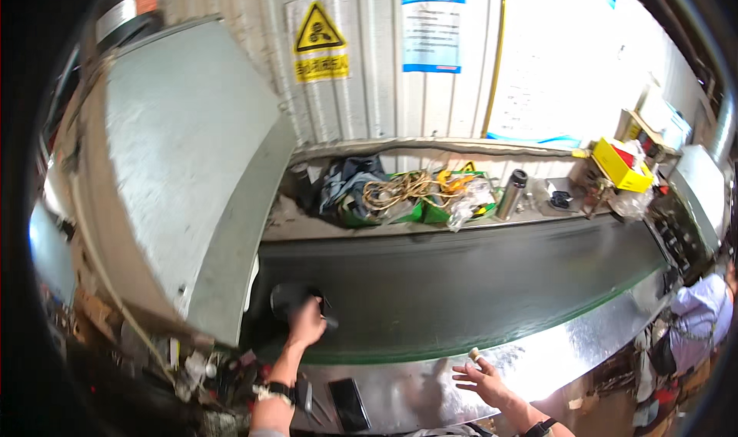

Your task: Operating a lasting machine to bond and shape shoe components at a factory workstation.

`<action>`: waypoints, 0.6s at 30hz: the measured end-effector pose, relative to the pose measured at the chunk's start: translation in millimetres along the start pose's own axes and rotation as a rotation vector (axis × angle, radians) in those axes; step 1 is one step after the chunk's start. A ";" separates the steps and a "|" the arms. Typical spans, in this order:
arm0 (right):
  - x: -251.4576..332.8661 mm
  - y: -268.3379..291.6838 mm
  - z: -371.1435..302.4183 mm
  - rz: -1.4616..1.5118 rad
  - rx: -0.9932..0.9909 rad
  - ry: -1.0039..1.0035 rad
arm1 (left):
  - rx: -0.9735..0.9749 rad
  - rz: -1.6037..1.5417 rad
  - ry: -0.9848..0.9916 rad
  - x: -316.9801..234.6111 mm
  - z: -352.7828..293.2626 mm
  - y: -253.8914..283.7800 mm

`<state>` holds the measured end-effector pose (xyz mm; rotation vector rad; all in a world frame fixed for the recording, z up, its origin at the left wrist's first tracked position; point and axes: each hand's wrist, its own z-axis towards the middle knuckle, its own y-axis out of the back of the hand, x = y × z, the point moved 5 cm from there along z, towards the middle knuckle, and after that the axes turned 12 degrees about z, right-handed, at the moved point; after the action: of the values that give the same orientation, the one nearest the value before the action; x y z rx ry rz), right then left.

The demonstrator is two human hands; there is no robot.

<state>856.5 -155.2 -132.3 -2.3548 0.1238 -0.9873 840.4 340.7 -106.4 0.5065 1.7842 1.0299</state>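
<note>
My left hand (309, 325) reaches over the dark belt (461, 283), its fingers bent and blurred at the edge of a black rounded object (286, 299). It seems to grip that object, whose kind I cannot make out. Over the shiny metal ledge (538, 356) my right hand (486, 382) hovers with fingers apart, holding nothing. Something pale covers one of its fingertips. A black phone (350, 405) lies on the ledge between my forearms.
A large grey metal hood (192, 129) stands at the left. Behind the belt, a shelf bears green bins (407, 209) with rope and cloth, a steel flask (512, 195) and a yellow box (621, 166). Another person's sleeve (701, 314) shows at far right.
</note>
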 end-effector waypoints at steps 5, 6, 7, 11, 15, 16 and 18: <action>-13.3 -36.0 22.5 0.375 -0.073 -0.192 | 0.180 -0.316 -0.251 -57.1 33.4 29.2; -22.3 -25.0 32.7 0.463 -0.126 -0.195 | 0.031 -0.301 -0.141 -19.1 56.8 33.7; -26.4 -17.1 38.3 0.457 -0.158 -0.158 | -0.164 -0.190 -0.082 23.7 74.9 40.7; -37.4 -11.5 44.0 0.503 -0.368 -0.252 | -0.550 0.261 0.521 237.2 93.3 77.3; -55.4 24.8 12.1 0.432 -0.288 -0.375 | -0.417 0.197 0.642 273.4 94.7 66.3; -56.1 25.1 9.5 0.499 -0.050 -0.406 | -0.434 0.207 0.646 292.4 90.2 67.8; -45.6 19.1 5.4 0.512 0.028 -0.472 | -0.524 0.318 0.614 336.2 70.4 88.7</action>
<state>829.8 -155.0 -174.3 -2.2879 0.4910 -0.1827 746.9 661.2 -226.3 0.1445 1.8651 1.9665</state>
